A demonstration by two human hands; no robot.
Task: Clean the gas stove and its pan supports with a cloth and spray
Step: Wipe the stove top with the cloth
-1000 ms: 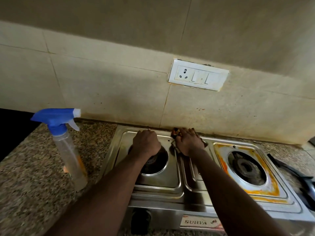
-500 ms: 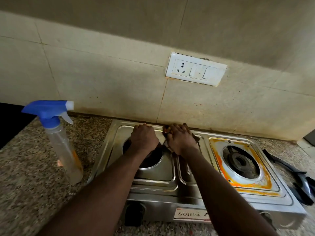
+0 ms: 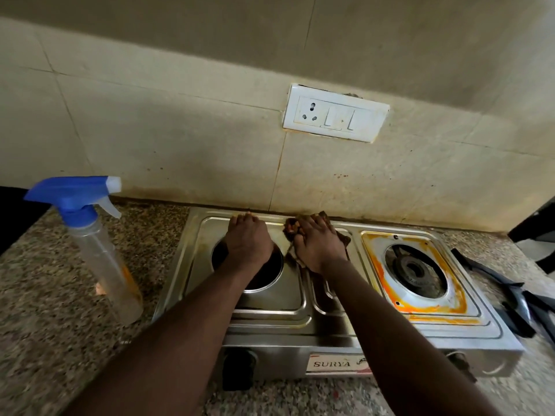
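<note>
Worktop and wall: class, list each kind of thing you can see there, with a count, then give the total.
Spray bottle: 1
Stove: 1
Cloth: 1
Pan supports: cannot tell how many
Socket plate: 1
Hands: 2, left and right
Total: 6, pan supports excluded

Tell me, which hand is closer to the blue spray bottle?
The left hand. It rests on the stove's left burner area, on the spray bottle's side. The right hand presses the cloth at the stove's middle, farther from the bottle.
</note>
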